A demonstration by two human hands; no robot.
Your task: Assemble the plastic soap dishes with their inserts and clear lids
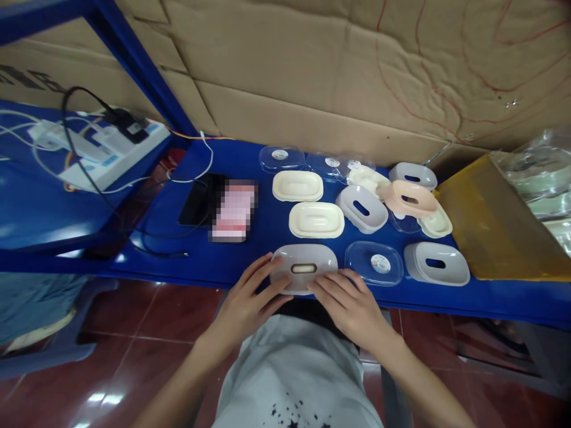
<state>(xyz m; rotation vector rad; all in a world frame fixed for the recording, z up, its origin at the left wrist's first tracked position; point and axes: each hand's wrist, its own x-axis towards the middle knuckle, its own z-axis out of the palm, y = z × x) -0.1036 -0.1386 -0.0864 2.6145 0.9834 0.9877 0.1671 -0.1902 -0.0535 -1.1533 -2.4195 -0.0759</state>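
Note:
At the table's front edge lies a grey oval plastic box (pixel 329 261) with a slot in its top; something cream shows through the slot. My left hand (pixel 254 291) grips its left end, fingers bent on the top and thumb at the near side. The fingers of my right hand (pixel 345 300) are pressed together over its near right corner. Just behind it are two cream oval trays, one (pixel 316 220) nearer and one (pixel 297 186) farther back. A clear lid (pixel 363 270) with a round sticker lies right of my right hand.
More grey slotted covers (pixel 446 270), a peach cover (pixel 413 199) and clear lids (pixel 281 159) spread across the blue table (pixel 259 249). Two phones lie left, one lit (pixel 234 211). A power strip (pixel 116 154) with cables stands far left; a taped carton (pixel 482 232) stands right.

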